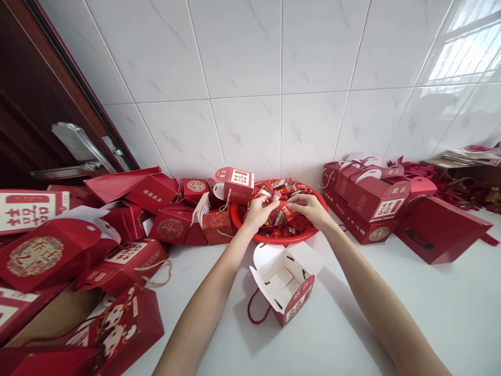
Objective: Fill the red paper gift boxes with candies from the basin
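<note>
A red plastic basin [270,239] full of small wrapped candies stands against the tiled wall. Over it, my left hand [259,211] pinches a small wrapped candy [276,196] between thumb and fingers. My right hand [310,206] is also above the basin, its fingers closed on a red candy packet [287,211]. Directly in front of the basin sits a red gift box [285,286] with its flaps spread open and its white inside showing. A dark red cord handle [258,313] loops out from its left side.
Many red gift boxes [129,261] are heaped on the left, some with rope handles. More boxes [364,196] are stacked right of the basin, beside a tilted red box [440,230]. A door with a metal handle [74,167] is at far left.
</note>
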Demonstrator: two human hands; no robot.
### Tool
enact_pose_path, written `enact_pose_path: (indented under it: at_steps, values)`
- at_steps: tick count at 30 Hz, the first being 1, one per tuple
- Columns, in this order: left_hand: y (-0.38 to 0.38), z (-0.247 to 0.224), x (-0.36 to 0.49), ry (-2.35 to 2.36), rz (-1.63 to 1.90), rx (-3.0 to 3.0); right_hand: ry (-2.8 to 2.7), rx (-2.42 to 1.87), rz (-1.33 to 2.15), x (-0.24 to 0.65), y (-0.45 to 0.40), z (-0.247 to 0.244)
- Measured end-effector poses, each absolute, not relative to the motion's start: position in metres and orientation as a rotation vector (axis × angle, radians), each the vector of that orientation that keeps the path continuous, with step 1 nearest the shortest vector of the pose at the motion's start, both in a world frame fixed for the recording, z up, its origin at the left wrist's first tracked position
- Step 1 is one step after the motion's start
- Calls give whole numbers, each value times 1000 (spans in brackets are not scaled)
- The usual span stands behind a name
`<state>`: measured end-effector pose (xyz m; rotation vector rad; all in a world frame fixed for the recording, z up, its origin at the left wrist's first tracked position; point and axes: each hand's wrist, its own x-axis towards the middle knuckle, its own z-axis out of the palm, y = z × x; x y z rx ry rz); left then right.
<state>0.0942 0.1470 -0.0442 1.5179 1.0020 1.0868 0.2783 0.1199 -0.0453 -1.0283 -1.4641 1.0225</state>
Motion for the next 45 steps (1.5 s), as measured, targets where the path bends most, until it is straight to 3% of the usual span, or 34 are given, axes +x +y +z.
enact_pose_path:
  at_steps: [9,16,27,38,45]
  values:
    - [140,-32,99,1211,718,1566,-1228,-1061,968,278,124,-48]
    - [136,-33,96,1035,210,2350,-1140,-1050,953,280,130,-53]
    - [126,-14,122,1432,-421,2600,-1074,-1052,1054,279,127,-51]
    - [135,-22,132,1358,-524,2541,-1033,-1031,1110,279,130,-49]
    - [142,-27,125,1228,-409,2456,-1029,-1018,1112,278,128,-48]
